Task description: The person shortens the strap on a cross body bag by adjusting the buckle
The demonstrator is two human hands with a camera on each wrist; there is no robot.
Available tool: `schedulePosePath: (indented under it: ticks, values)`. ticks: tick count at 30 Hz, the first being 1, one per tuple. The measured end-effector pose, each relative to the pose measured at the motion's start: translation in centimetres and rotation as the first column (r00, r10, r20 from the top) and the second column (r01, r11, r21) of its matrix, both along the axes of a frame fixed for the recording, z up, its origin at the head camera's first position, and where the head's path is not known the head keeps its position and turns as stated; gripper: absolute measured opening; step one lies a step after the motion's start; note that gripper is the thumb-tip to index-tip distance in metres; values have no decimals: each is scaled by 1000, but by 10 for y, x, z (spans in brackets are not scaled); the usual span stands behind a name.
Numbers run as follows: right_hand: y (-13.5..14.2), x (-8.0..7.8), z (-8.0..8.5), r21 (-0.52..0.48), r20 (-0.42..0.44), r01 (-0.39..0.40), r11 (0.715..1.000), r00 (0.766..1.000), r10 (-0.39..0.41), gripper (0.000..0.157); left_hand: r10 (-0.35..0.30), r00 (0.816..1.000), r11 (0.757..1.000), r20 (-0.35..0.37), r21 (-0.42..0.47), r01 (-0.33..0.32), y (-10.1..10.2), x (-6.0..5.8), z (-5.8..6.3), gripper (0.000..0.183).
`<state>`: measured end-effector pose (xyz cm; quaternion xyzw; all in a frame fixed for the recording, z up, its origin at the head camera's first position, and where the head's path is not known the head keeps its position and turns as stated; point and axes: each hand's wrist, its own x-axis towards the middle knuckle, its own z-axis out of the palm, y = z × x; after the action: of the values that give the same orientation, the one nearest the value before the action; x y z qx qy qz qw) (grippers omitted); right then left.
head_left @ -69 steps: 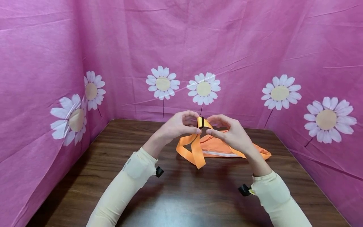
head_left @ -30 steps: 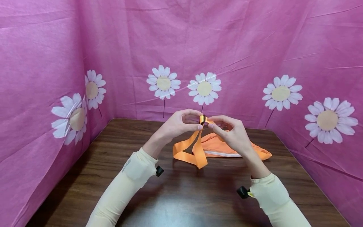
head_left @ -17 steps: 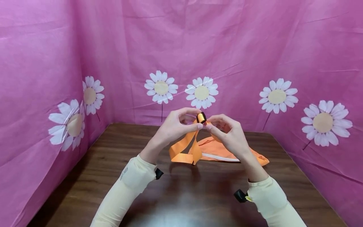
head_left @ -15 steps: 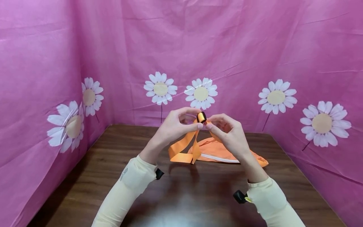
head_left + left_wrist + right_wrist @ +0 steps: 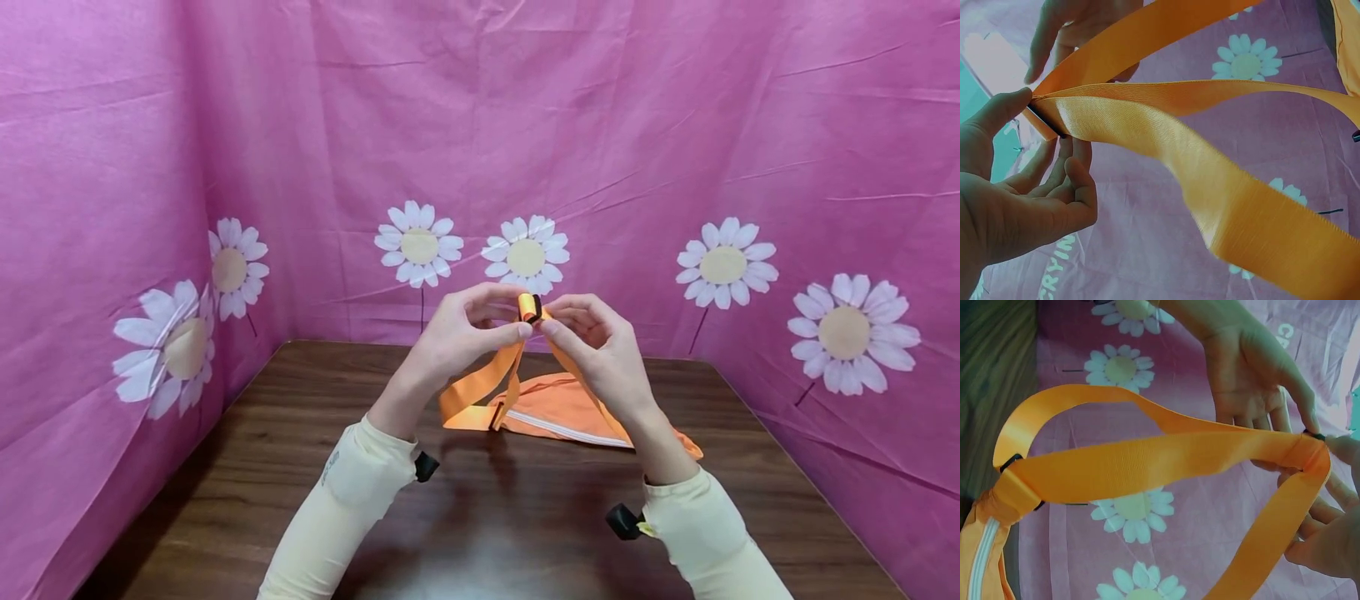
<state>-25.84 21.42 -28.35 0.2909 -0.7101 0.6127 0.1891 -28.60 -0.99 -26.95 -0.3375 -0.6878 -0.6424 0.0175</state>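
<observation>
An orange zippered pouch with a long webbing strap lies on the table beyond my hands. High over the table, my left hand pinches a black strap slider between thumb and fingers, a short fold of webbing looped through it. Just to the right, my right hand pinches the strap close beside that slider. In the left wrist view the slider sits under the left thumb, with orange lengths fanning out from it. A second black slider joins the strap to the pouch end.
The dark wooden table reaches back to a pink cloth printed with white daisies, which also hangs on both sides. Black wrist cameras stick out from the cream sleeves.
The black slider has been turned and tilted between the fingertips. The hanging strap loop has shifted left and lifted, and the second slider now shows by the pouch. The head view has tilted up.
</observation>
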Motion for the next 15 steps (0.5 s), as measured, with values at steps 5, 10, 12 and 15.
schedulePosePath:
  ticks: [5,10,12,15]
  values:
    - [14,-5,1,103,75,-9,995,997,1,28,-18,999,999,31,33,17,-6,-6,-1,46]
    - [23,-11,-3,179,156,-66,982,987,38,30,-23,1000,999,17,41,23,-10,-11,-1,45]
    - [23,-13,-5,175,158,-89,981,986,61,30,-33,999,999,23,43,32,-9,-13,-1,46]
    - [22,-16,-9,148,136,-95,984,988,75,28,-28,999,999,36,32,27,-9,-16,-4,47]
